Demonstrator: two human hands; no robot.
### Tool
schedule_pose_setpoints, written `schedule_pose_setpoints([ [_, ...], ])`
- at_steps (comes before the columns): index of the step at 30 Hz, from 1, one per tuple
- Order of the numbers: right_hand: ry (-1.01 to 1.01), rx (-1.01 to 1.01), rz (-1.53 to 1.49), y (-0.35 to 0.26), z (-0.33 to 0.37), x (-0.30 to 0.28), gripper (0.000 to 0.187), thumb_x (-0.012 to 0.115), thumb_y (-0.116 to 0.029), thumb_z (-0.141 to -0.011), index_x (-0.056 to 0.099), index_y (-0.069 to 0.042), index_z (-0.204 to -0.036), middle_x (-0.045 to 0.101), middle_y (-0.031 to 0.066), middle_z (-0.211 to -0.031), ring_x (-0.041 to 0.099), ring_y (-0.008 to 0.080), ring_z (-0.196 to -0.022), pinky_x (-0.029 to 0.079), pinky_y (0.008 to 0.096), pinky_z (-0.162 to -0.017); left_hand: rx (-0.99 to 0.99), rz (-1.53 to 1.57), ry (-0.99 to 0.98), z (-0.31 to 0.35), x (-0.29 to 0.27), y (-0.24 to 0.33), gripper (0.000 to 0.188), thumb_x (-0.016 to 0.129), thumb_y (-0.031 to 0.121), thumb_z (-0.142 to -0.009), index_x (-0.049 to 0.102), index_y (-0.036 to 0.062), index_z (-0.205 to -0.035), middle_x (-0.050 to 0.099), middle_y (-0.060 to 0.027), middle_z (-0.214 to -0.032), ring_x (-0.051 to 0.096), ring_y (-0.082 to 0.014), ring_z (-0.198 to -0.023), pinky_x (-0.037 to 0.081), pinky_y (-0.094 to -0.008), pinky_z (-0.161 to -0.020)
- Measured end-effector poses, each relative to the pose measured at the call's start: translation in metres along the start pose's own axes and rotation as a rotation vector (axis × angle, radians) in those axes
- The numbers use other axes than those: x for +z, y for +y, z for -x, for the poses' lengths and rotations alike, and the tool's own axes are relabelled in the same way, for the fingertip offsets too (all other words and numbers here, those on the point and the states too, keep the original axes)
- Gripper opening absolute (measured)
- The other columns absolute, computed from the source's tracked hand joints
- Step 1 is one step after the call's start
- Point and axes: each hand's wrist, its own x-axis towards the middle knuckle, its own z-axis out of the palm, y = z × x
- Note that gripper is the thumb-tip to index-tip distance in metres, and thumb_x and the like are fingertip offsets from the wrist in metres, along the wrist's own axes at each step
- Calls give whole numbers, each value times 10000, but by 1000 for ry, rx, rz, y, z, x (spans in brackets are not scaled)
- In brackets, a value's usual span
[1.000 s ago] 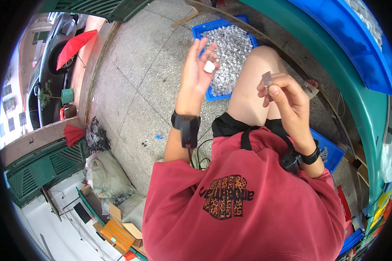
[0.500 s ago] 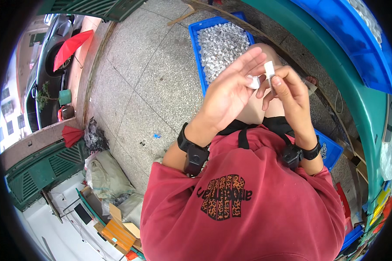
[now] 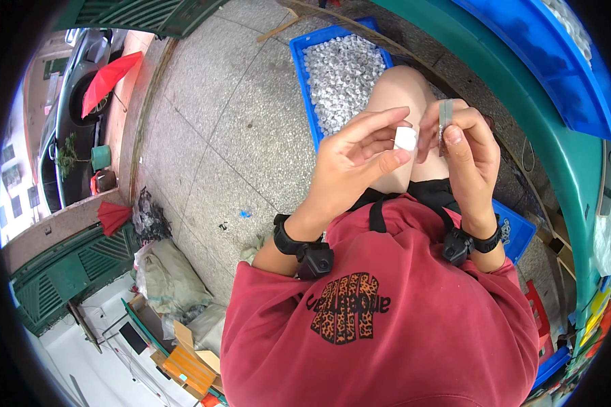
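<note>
My left hand (image 3: 356, 152) is closed in a pinch, with a small white plastic piece (image 3: 405, 138) between thumb and fingertips. A short gap away, my right hand (image 3: 470, 146) grips a thin, flat grey strip (image 3: 445, 115) between thumb and bent fingers, its top end pointing up. The strip looks like a narrow blade, but its kind is not certain. Strip and white piece are apart. Both hands are above my lap. Just beyond the left hand stands a blue crate (image 3: 301, 88) filled with small white plastic parts (image 3: 343, 74).
On the right, a green table edge (image 3: 536, 115) curves past me, bearing a blue tray (image 3: 557, 74). A second blue crate (image 3: 519, 234) sits low beside my right forearm. Stuffed sacks (image 3: 173, 275) lie at the left on the speckled floor (image 3: 217, 142).
My left fingers have bent from outstretched to pinching the white piece, which moved slightly right and nearer. My right hand has shifted right, and the strip has turned from whitish to grey.
</note>
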Motion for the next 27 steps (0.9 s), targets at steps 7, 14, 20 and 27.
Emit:
schedule_pose_setpoints([
  [7,-75,2,143,-5,4,3,85,488,-49,-881,522,24,-853,477,75,-889,467,87,-685,410,210,-581,95,24,-29,4,3,11,317,625,-49,-760,538,-67,-1065,504,-116,-1085,560,-211,-984,486,-315,-861],
  [14,-60,-19,225,-5,5,7,67,504,-36,-869,523,24,-846,475,72,-868,464,81,-663,405,206,-571,102,36,-22,7,4,13,325,618,-65,-757,530,-75,-1070,495,-124,-1091,555,-217,-991,505,-313,-846],
  [20,-45,-61,283,-3,5,7,66,509,-39,-868,527,23,-852,482,67,-850,468,77,-641,398,195,-549,105,26,-7,8,4,14,323,625,-64,-752,534,-78,-1062,505,-121,-1077,556,-211,-984,501,-309,-851],
  [27,-147,74,219,-7,1,2,82,516,-56,-869,533,23,-854,502,65,-827,468,76,-632,394,193,-542,126,-26,-8,8,0,11,338,638,-102,-714,550,-65,-1038,516,-147,-1101,552,-213,-988,495,-316,-825],
])
